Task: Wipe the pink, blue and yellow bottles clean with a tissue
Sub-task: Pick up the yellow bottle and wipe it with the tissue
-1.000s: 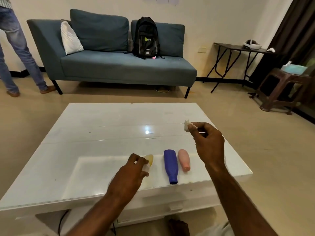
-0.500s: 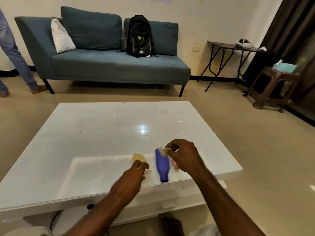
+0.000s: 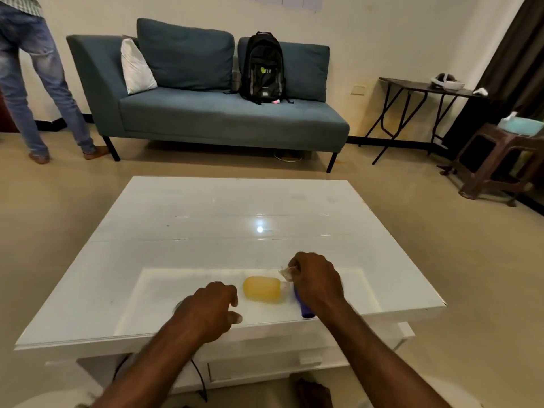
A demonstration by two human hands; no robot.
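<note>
The yellow bottle [image 3: 262, 289] lies on its side on the white table [image 3: 223, 219], near the front edge. My left hand [image 3: 212, 309] rests just left of it, fingers curled, holding nothing. My right hand [image 3: 316, 282] is closed on a crumpled white tissue [image 3: 285, 272] and presses down over the blue bottle [image 3: 304, 311], of which only the near end shows below my wrist. The pink bottle is hidden behind my right hand.
A blue sofa [image 3: 206, 113] with a black backpack [image 3: 263, 69] stands behind the table. A person in jeans [image 3: 38, 83] stands at far left. A folding side table [image 3: 424, 92] and a brown stool [image 3: 497, 160] are at right.
My right hand came down from above the table with the tissue onto the blue bottle. My left hand let go of the yellow bottle, which now lies free and turned sideways.
</note>
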